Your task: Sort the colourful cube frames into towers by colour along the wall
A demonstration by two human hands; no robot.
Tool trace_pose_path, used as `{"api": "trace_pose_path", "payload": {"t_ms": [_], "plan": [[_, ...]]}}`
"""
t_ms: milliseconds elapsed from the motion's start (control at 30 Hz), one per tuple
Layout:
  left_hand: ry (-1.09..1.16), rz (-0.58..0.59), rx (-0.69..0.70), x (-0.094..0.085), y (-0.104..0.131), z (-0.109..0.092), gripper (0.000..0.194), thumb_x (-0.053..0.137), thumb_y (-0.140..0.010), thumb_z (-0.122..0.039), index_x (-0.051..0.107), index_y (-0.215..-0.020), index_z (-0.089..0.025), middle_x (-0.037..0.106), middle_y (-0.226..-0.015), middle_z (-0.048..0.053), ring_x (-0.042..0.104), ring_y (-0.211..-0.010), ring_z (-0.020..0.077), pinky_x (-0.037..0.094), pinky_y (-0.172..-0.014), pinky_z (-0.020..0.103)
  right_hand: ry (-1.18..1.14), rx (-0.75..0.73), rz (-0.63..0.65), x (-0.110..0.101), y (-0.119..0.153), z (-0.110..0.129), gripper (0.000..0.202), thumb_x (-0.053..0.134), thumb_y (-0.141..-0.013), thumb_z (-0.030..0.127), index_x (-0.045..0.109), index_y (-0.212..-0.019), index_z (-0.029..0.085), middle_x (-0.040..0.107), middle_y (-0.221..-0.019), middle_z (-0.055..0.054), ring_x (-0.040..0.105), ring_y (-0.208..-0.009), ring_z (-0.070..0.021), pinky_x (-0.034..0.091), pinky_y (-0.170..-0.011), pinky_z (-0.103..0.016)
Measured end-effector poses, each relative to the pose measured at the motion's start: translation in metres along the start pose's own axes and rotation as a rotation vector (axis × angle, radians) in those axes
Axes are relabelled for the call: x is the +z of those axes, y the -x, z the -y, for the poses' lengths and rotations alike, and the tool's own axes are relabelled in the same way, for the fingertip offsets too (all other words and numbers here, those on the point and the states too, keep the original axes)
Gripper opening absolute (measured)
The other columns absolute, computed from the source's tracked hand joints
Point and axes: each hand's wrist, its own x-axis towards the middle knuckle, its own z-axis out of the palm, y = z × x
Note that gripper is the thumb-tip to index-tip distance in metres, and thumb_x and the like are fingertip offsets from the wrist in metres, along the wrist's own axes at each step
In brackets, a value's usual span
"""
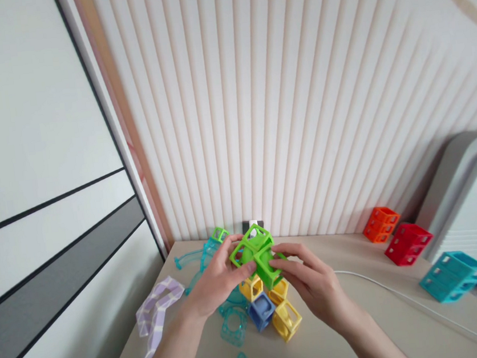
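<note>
Green open-framed blocks are held up between both hands above the table. My left hand grips their left side, its thumb across the front. On the right side, the fingers of my right hand close on the green piece. Just below and behind them lie yellow blocks and a blue block. Translucent teal pieces spread to the left of these, partly hidden by my left hand. A small green block stands at the back by the wall.
Along the right stand an orange block, a red block and a teal block. A white cable crosses the table. At left lies a purple-checked strip. A ribbed wall rises behind.
</note>
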Motion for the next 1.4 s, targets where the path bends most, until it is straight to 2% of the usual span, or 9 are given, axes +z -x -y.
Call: {"api": "trace_pose_path", "payload": {"t_ms": [167,300,533,733,867,967,1067,1233,1400], "plan": [[0.031,-0.039,0.024,0.001,0.001,-0.005,0.063,0.088,-0.076,-0.039,0.053,-0.126,-0.026,0.069,-0.124,0.006,0.067,-0.111,0.0239,0.055,-0.091,0.033,0.069,-0.028,0.044,0.001,0.008,-0.004,0.038,0.050,-0.101,0.009,0.068,-0.129,0.028,0.063,-0.133,-0.011,0.067,-0.119,-0.0214,0.062,-0.090,-0.026],[0.011,-0.034,0.026,-0.002,0.002,-0.006,0.063,0.089,-0.073,-0.037,0.054,-0.125,-0.027,0.067,-0.125,0.006,0.066,-0.112,0.0249,0.055,-0.092,0.035,0.103,-0.035,0.051,0.000,0.011,-0.006,0.038,0.050,-0.101,0.009,0.067,-0.129,0.028,0.064,-0.133,-0.010,0.068,-0.119,-0.0218,0.062,-0.093,-0.028],[-0.100,0.017,0.054,-0.007,0.006,-0.002,0.060,0.087,-0.077,-0.035,0.053,-0.126,-0.028,0.061,-0.131,0.006,0.062,-0.120,0.0254,0.050,-0.100,0.037,0.184,-0.052,-0.122,-0.001,0.009,-0.010,0.038,0.054,-0.099,0.010,0.069,-0.129,0.028,0.070,-0.122,-0.010,0.073,-0.107,-0.0214,0.063,-0.091,-0.029],[-0.055,0.114,0.001,0.009,0.012,-0.004,0.067,0.089,-0.074,-0.039,0.048,-0.126,-0.027,0.062,-0.124,0.005,0.062,-0.114,0.0232,0.049,-0.093,0.032,0.216,-0.070,-0.262,0.003,0.007,-0.011,0.041,0.056,-0.096,0.003,0.071,-0.125,0.028,0.069,-0.118,-0.010,0.072,-0.105,-0.0213,0.064,-0.089,-0.031],[0.021,0.150,0.009,0.020,0.011,-0.001,0.048,0.076,-0.087,-0.050,0.051,-0.118,-0.023,0.063,-0.113,0.006,0.065,-0.103,0.0206,0.050,-0.085,0.030,0.233,-0.051,-0.342,0.005,0.007,-0.008,0.043,0.053,-0.095,-0.002,0.073,-0.118,0.029,0.070,-0.113,-0.009,0.073,-0.099,-0.0202,0.065,-0.083,-0.030],[0.115,0.114,-0.027,0.024,0.010,0.004,0.041,0.069,-0.093,-0.052,0.051,-0.115,-0.023,0.066,-0.101,0.003,0.067,-0.089,0.0172,0.051,-0.079,0.030,0.229,-0.073,-0.382,0.008,0.011,-0.007,0.044,0.053,-0.093,-0.004,0.074,-0.116,0.028,0.070,-0.112,-0.008,0.072,-0.095,-0.0199,0.065,-0.079,-0.030],[0.199,0.075,-0.058,0.025,0.009,0.008,0.051,0.079,-0.086,-0.045,0.047,-0.120,-0.024,0.069,-0.094,0.000,0.068,-0.082,0.0161,0.052,-0.079,0.030,0.210,-0.148,-0.358,0.013,0.017,-0.006,0.044,0.055,-0.093,-0.003,0.073,-0.121,0.026,0.068,-0.116,-0.010,0.071,-0.097,-0.0220,0.064,-0.080,-0.034],[0.283,0.060,-0.092,0.025,0.008,0.006,0.074,0.093,-0.071,-0.032,0.044,-0.127,-0.025,0.070,-0.099,0.002,0.070,-0.084,0.0179,0.053,-0.077,0.029,0.173,-0.211,-0.355,0.019,0.027,-0.006,0.043,0.055,-0.097,0.003,0.071,-0.129,0.028,0.070,-0.118,-0.012,0.071,-0.097,-0.0243,0.064,-0.077,-0.038],[0.293,0.126,-0.088,0.022,0.010,0.004,0.072,0.094,-0.069,-0.029,0.049,-0.124,-0.023,0.069,-0.096,0.001,0.069,-0.084,0.0160,0.053,-0.078,0.027,0.149,-0.187,-0.371,0.021,0.038,-0.008,0.039,0.068,-0.094,0.013,0.071,-0.129,0.031,0.073,-0.116,-0.010,0.074,-0.097,-0.0272,0.066,-0.073,-0.039]]}}
